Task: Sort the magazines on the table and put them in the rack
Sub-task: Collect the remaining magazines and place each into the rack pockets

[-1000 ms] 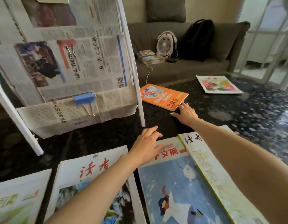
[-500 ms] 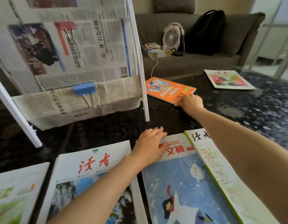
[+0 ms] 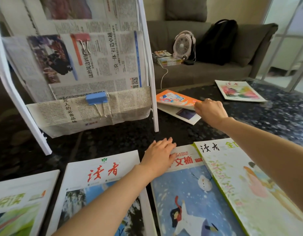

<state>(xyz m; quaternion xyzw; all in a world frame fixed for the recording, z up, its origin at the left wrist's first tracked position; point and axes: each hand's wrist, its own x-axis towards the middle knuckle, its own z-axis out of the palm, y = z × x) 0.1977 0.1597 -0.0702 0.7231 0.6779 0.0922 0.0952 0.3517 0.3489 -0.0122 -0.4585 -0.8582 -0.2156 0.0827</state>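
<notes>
Fingers (image 3: 199, 105) of right hand (image 3: 210, 111): curled, pinching the near right edge of the orange magazine (image 3: 173, 98).
Orange magazine: far on the dark surface (image 3: 275, 120), just right of the rack (image 3: 148, 68); gripped edge raised, far left edge down; pale page with a dark picture showing beneath.
Fingers (image 3: 166, 143) of left hand (image 3: 159, 155): straight and together, grasping nothing, lying flat on the far left corner of the blue snow magazine (image 3: 190, 193).
Blue snow magazine: near, under the left palm; right edge covered by the green-edged magazine (image 3: 246, 181).
Other magazines: red-titled magazine (image 3: 103, 172) near, left of the left forearm; green-lettered magazine (image 3: 19, 201) at near left; flowered magazine (image 3: 239, 91) far right, well apart from both hands.
Rack contents: newspapers held by a blue clip (image 3: 96, 98) and a pink clip (image 3: 81, 37).
Change from half a second ago: orange magazine then flat, right fingertips on its near edge; now lifted at that edge. Left hand unmoved on the blue cover.
</notes>
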